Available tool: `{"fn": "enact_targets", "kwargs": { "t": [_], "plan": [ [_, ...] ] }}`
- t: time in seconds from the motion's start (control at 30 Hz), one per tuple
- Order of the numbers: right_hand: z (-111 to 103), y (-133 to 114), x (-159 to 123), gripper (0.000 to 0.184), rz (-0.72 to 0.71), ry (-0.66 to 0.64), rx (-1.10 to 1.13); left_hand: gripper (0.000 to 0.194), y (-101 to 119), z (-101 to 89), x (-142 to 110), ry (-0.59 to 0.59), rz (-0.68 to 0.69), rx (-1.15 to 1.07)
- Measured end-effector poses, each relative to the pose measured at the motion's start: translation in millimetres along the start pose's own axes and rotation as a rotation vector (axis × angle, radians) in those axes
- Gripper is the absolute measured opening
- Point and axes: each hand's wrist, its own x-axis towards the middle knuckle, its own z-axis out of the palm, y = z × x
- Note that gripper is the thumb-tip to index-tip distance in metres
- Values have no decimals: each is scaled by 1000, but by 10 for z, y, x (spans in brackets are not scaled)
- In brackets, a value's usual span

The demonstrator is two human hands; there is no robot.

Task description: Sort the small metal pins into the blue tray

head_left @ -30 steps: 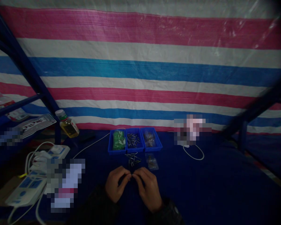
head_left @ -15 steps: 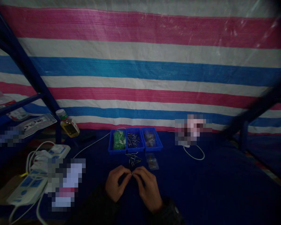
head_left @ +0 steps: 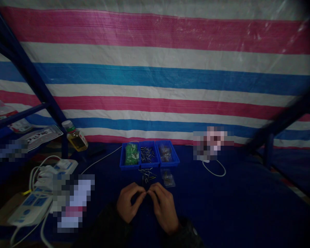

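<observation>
Over navy cloth (head_left: 229,206), striped tarpaulin (head_left: 155,79) beyond; both hands' fingers (head_left: 141,195) pinched together, hold unclear

Shiny metal pins (head_left: 146,176), matt blue plastic trays (head_left: 129,167)

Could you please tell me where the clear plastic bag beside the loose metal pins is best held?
The small clear plastic bag seems to lie flat, so I would pinch its near edge, coming from the right with the right hand, clear of the loose metal pins on its left.
</observation>
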Motion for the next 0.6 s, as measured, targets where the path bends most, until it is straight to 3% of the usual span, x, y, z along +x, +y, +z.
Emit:
{"fn": "enact_targets", "kwargs": {
  "t": [0.23,0.37,0.6],
  "plan": [
    [-31,-19,-11,14,0,-9,35,18,-12,-22,15,11,-36,-22],
    [-30,-15,2,21,-49,-34,60,19,-20,-14,16,13,-36,-24],
    [-3,18,-6,21,-10,-15,39,18,-16,-4,7,15,-36,10]
  ]
}}
